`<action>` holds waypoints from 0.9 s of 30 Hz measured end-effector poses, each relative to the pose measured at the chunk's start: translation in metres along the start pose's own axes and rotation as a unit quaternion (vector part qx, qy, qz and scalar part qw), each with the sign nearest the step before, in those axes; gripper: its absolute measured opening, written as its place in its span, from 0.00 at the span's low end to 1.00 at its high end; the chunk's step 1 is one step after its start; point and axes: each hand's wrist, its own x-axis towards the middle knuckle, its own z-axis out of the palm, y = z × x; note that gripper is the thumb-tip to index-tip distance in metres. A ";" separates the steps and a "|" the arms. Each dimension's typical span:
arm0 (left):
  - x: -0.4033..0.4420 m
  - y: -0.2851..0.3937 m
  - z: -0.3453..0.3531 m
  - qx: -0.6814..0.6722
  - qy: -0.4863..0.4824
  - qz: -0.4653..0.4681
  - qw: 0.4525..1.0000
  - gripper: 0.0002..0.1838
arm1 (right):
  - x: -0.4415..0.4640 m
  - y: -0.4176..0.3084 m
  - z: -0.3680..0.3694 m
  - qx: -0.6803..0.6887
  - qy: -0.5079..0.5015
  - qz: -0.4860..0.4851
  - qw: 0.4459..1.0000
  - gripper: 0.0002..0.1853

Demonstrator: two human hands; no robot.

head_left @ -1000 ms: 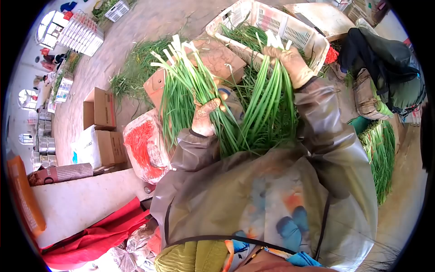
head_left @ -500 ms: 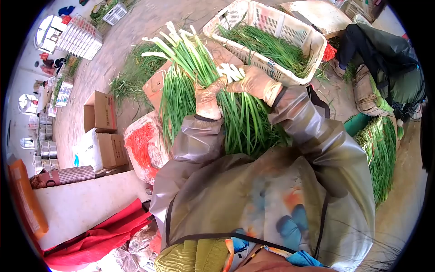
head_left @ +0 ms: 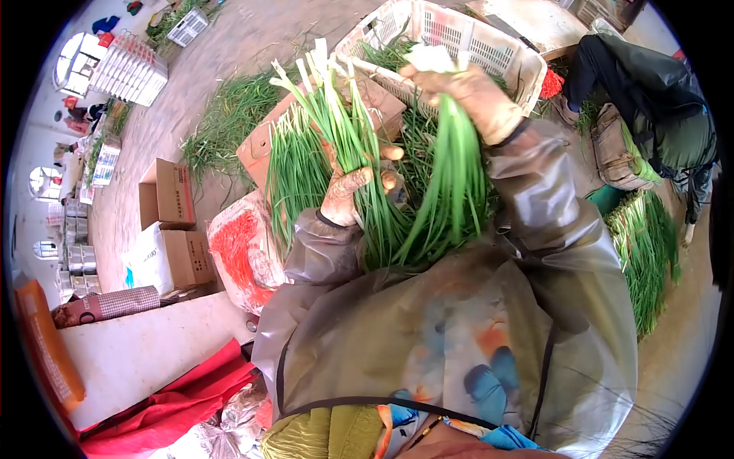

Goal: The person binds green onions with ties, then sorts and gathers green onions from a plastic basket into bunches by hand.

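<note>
A bunch of green stalks (head_left: 344, 126) with pale ends up stands in my left hand (head_left: 349, 187), whose fingers are partly spread around it. My right hand (head_left: 482, 99), up and to the right, is closed on a second bunch of green stalks (head_left: 451, 164), blurred by motion, its leaves hanging down. More leafy stalks (head_left: 294, 168) lie left of my left hand on a brown board (head_left: 256, 153). Loose greens show between the two bunches. Both hands wear stained gloves.
Behind my right hand is a white crate (head_left: 527, 73) with greens in it. Red ties (head_left: 237, 245) lie on a sack at left, near cardboard boxes (head_left: 187, 256). Another person (head_left: 657, 99) is at the right, above a large pile of greens (head_left: 646, 260).
My hands were together at the stalks half a second ago. My right hand has since moved up and right with its bunch, away from my left, whose fingers have loosened.
</note>
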 end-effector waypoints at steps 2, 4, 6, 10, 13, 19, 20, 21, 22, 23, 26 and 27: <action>-0.002 0.001 -0.001 -0.044 -0.034 -0.141 0.988 0.28 | 0.019 0.018 0.002 -0.024 -0.091 -0.050 0.994 0.15; -0.003 -0.009 -0.008 0.007 -0.036 -0.107 0.994 0.32 | 0.028 0.027 0.006 -0.071 -0.142 -0.035 0.987 0.15; -0.007 -0.008 -0.003 0.028 -0.033 -0.098 0.994 0.34 | 0.029 0.032 0.010 -0.089 -0.117 -0.060 0.987 0.14; -0.013 -0.010 -0.016 -0.098 0.065 -0.084 0.990 0.31 | 0.021 0.032 -0.004 -0.008 -0.112 -0.017 0.994 0.11; -0.013 -0.011 -0.032 -0.088 0.050 -0.059 0.993 0.29 | 0.012 0.021 -0.002 0.037 -0.076 0.024 0.996 0.10; -0.007 -0.018 -0.020 -0.046 0.070 -0.021 0.996 0.26 | 0.032 0.034 -0.002 -0.098 -0.116 -0.039 0.988 0.16; -0.006 -0.017 -0.016 -0.060 0.068 -0.031 0.995 0.27 | 0.037 0.044 0.002 -0.050 -0.109 -0.017 0.993 0.16; -0.003 -0.017 -0.019 -0.011 0.069 -0.010 0.997 0.29 | 0.042 0.051 0.002 -0.049 -0.111 -0.017 0.992 0.16; -0.004 -0.016 -0.018 0.019 0.065 -0.006 0.998 0.30 | 0.045 0.057 0.000 -0.215 0.042 -0.051 0.974 0.17; -0.004 -0.011 -0.008 0.049 0.060 -0.003 0.997 0.30 | 0.047 0.059 0.001 -0.369 0.193 -0.083 0.905 0.18; -0.002 -0.014 -0.007 0.067 0.050 0.014 0.996 0.33 | 0.039 0.052 -0.009 -0.086 0.064 -0.067 0.992 0.18; -0.003 -0.014 -0.005 0.074 0.055 0.013 0.996 0.33 | 0.030 0.041 -0.002 -0.017 0.034 -0.056 0.998 0.18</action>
